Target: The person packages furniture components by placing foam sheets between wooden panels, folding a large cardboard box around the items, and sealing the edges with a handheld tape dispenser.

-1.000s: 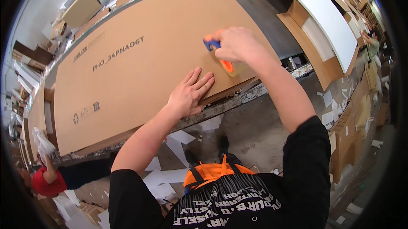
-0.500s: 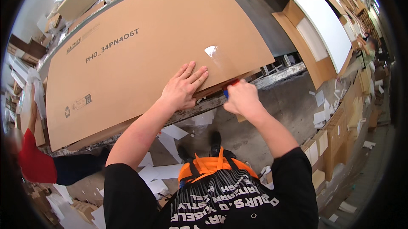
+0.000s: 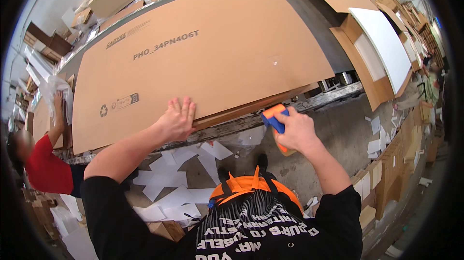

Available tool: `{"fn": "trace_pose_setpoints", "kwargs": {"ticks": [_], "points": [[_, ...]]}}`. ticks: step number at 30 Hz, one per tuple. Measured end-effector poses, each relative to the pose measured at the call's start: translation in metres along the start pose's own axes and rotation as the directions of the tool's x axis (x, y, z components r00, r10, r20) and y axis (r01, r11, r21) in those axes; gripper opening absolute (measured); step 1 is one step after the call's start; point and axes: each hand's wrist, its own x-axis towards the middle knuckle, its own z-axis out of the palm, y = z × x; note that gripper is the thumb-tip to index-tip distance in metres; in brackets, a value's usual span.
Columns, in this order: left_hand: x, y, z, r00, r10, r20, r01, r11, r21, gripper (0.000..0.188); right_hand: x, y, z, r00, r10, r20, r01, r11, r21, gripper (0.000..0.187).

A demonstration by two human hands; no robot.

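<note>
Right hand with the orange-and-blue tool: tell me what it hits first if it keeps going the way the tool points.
The right hand aims the orange-and-blue tool up-left at the near edge of the big cardboard box on the table edge. Probably that box edge; depth is unclear.

White paper scraps [image 3: 176, 182] are littering the floor below me. A person in a red shirt [image 3: 46, 170] is reaching up at my left. Flat cardboard boxes [image 3: 386, 182] are leaning at my right.
</note>
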Motion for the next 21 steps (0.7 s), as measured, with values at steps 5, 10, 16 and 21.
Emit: {"fn": "trace_pose_setpoints", "kwargs": {"ticks": [5,10,16,21], "points": [[-0.016,0.001,0.018,0.925,-0.009,-0.38,-0.027,0.996,-0.091,0.077,0.062,-0.101,-0.059,0.893,-0.186,-0.409,0.273,0.948,0.165,0.042],[-0.006,0.004,0.029,0.888,-0.044,-0.459,-0.025,0.989,-0.143,0.073,0.162,-0.157,-0.065,0.998,-0.052,0.041,0.055,0.995,-0.081,0.042],[-0.016,0.006,0.041,0.876,-0.094,-0.474,0.009,0.984,-0.18,0.073,0.061,-0.131,-0.026,0.98,-0.135,0.149,0.153,0.982,-0.114,0.033],[-0.014,0.009,0.039,0.88,-0.096,-0.465,0.007,0.982,-0.189,0.071,0.029,-0.133,0.039,0.982,0.03,0.187,0.007,0.981,-0.194,0.037]]}}
